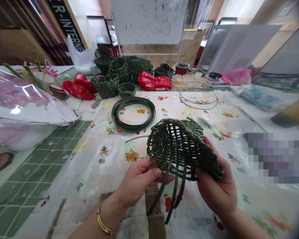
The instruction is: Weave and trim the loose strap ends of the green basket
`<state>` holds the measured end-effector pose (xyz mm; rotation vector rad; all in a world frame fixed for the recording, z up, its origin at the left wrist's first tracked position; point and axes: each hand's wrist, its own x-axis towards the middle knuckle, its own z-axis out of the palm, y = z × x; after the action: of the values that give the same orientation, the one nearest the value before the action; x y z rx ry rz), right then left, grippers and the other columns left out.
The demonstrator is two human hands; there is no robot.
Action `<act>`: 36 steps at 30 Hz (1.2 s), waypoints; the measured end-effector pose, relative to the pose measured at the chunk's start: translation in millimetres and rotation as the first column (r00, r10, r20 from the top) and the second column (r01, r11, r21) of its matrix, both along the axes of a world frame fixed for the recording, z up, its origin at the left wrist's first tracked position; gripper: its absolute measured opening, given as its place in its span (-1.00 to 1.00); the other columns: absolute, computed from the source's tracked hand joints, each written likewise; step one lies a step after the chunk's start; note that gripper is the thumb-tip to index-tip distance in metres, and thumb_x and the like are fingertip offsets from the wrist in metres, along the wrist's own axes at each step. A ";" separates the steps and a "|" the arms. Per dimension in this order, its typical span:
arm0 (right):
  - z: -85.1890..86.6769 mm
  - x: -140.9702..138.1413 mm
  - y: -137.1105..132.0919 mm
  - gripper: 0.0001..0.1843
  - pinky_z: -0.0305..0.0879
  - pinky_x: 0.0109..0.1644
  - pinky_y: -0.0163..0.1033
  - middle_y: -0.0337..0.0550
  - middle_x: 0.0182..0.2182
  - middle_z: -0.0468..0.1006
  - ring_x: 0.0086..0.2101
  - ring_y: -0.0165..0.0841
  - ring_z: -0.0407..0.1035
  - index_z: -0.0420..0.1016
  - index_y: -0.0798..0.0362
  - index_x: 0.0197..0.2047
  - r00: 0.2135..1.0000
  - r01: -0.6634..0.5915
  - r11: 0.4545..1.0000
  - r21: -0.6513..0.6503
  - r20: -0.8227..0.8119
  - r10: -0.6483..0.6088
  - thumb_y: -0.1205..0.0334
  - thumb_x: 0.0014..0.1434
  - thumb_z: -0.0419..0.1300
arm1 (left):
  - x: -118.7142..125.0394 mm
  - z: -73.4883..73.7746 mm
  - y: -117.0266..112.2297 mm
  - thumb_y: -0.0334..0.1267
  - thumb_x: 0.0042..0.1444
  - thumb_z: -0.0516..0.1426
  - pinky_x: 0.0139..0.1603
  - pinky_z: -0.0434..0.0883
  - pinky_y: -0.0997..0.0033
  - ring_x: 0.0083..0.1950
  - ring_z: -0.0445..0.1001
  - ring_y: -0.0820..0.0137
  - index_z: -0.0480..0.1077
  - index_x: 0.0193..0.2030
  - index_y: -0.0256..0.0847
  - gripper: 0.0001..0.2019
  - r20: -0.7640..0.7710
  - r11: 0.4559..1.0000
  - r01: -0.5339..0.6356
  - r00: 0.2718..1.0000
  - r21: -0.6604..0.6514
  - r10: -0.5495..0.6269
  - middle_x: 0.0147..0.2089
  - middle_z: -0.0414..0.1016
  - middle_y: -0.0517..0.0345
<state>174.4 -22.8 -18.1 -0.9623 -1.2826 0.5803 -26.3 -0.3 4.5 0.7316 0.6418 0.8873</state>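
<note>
A dark green woven basket [175, 142] is held above the table, tipped so that its lattice opening faces me. Several loose flat strips [174, 191] hang down from its near edge, and one thin end sticks out to the left. My left hand [142, 181] pinches the basket's lower left rim between thumb and fingers. Around its right side, my right hand [218, 186] is closed, thumb in front and fingers behind. Beyond the basket, a coil of green strip [134, 127] lies flat on the flowered tablecloth [89, 179].
Several woven baskets [106, 87] stand at the back beside red packets [154, 81]. A thin wire ring [198, 108] lies back right, near a small scale [215, 81]. Clear plastic wrapping [30, 99] bulges in from the left. A blurred, pixelated patch [276, 157] is at right.
</note>
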 end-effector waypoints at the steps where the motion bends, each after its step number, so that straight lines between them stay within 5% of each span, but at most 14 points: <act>1: 1.8 -0.1 0.0 -0.42 -0.01 0.32 0.32 -0.31 0.32 0.21 0.31 -0.11 -0.01 0.34 -0.32 0.16 1.000 -0.008 1.000 0.007 -0.005 0.008 0.51 0.21 0.11 | 0.3 -0.1 0.0 -0.25 0.02 0.32 -0.16 0.57 0.37 -0.25 0.63 0.31 0.58 -0.19 -0.23 -0.80 -0.001 1.000 -0.003 1.000 -0.006 0.003 -0.22 0.63 0.07; 8: 0.0 -0.1 -0.5 -0.41 -0.03 0.37 0.14 -0.32 0.32 0.21 0.32 -0.20 -0.01 0.35 -0.27 0.17 0.998 -0.041 0.999 -0.001 -0.040 0.041 0.55 0.21 0.11 | 2.4 -1.5 0.4 -0.28 0.06 0.29 -0.19 0.57 0.45 -0.27 0.63 0.34 0.57 -0.21 -0.24 -0.85 0.014 1.000 -0.022 1.000 0.005 0.021 -0.25 0.63 0.11; 27: -15.6 -2.7 4.0 -0.42 -0.13 0.33 0.35 -0.30 0.30 0.25 0.30 -0.12 0.04 0.32 -0.33 0.17 0.993 -0.002 0.998 -0.058 -0.121 -0.005 0.48 0.20 0.14 | 12.0 7.4 -1.5 -0.24 0.00 0.33 -0.26 0.54 0.53 -0.34 0.62 0.43 0.55 -0.22 -0.25 -0.79 -0.052 0.992 -0.111 0.993 -0.059 0.108 -0.27 0.61 0.15; 36: -2.2 -5.4 -0.7 -0.46 -0.08 0.34 0.29 -0.28 0.31 0.22 0.30 -0.10 0.03 0.37 -0.27 0.14 1.000 0.018 0.997 -0.077 -0.013 -0.019 0.48 0.19 0.14 | 8.4 4.6 -0.3 -0.21 0.00 0.32 -0.21 0.55 0.44 -0.32 0.61 0.40 0.51 -0.20 -0.28 -0.75 -0.106 0.995 -0.080 0.992 -0.053 0.074 -0.23 0.60 0.11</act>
<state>169.1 -23.6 -20.2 -1.0311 -1.2454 0.6246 -17.8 -0.6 9.1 0.7090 0.7893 0.9028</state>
